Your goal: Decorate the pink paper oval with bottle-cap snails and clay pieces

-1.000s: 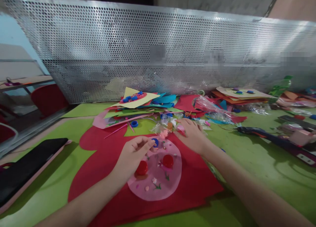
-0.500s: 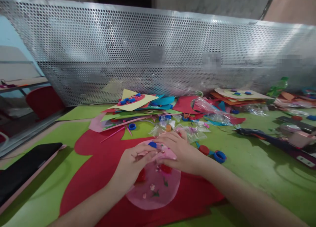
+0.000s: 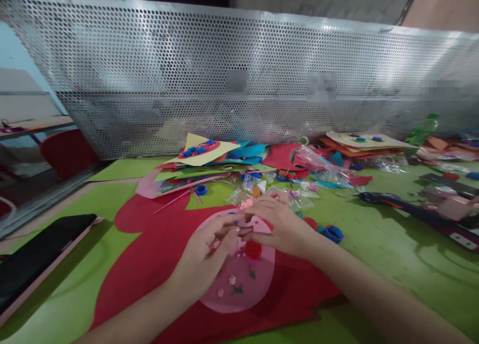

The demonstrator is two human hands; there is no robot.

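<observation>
My left hand [image 3: 213, 249] is over a pink paper oval [image 3: 256, 296], thumb and fingers pinched together. From the right, my right hand [image 3: 279, 227] reaches in with curled fingers, and the fingertips of both hands meet above the oval's upper part. Whatever small thing may be between them is hidden. A red bottle cap [image 3: 253, 250] sits on the oval just below the right thumb. Lower on the oval are a small pale flower [image 3: 232, 279], a pink bead-like piece [image 3: 220, 292] and green leaf-like bits [image 3: 237, 289]. Beneath it lies a large red paper shape [image 3: 130, 274].
A phone [image 3: 41, 254] lies at left. Stacked coloured paper [image 3: 209, 159], small plastic bags [image 3: 295, 197] and a blue ring-shaped cap [image 3: 333, 234] lie beyond my hands. A dark glue gun-like tool [image 3: 411, 217] is at right. A perforated metal panel [image 3: 168, 75] stands behind.
The fingers of both hands have shifted slightly and drawn together at the tips. A pink piece that showed by the right thumb is no longer visible there, and more of the red cap shows.
</observation>
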